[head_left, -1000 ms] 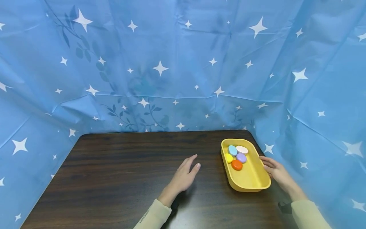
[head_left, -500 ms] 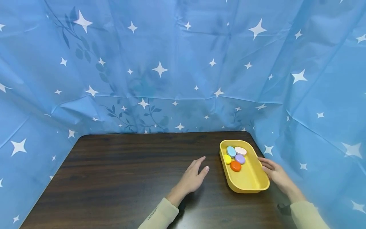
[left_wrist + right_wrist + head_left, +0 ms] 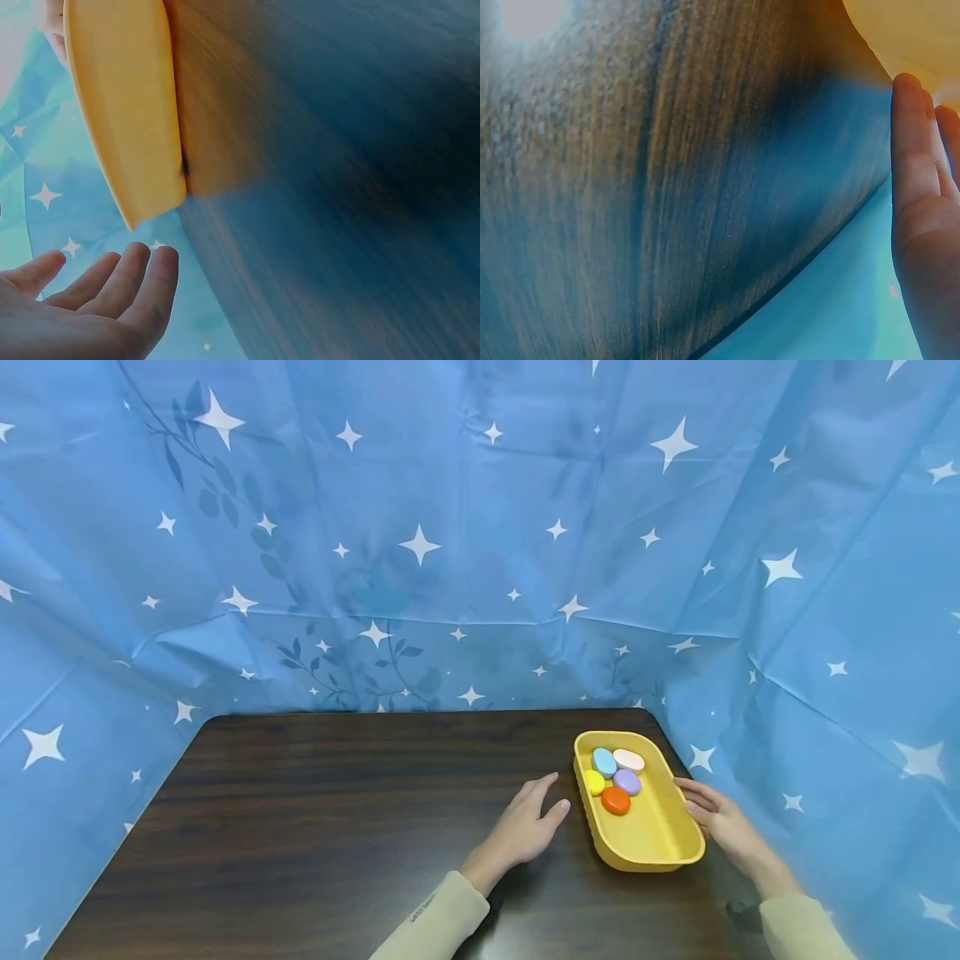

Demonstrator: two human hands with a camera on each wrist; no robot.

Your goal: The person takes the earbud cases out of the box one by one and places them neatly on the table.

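Observation:
A yellow tray with rounded corners stands on the right part of the table. Grouped toward its far left end are a light blue piece, a pale pink one, a purple one, a yellow one and a red-orange one, all smooth and rounded. My right hand touches the tray's right side with fairly straight fingers. To the tray's left, my left hand hovers with spread fingers, holding nothing; in the left wrist view a gap separates it from the tray wall.
The dark wood-grain table extends to the left of both hands. Behind it and along its sides hangs a blue curtain with white stars. The table's right edge lies close beside the tray.
My left hand has moved right, closer to the tray. The right hand stays at the tray's right side. The whole head view has shifted slightly.

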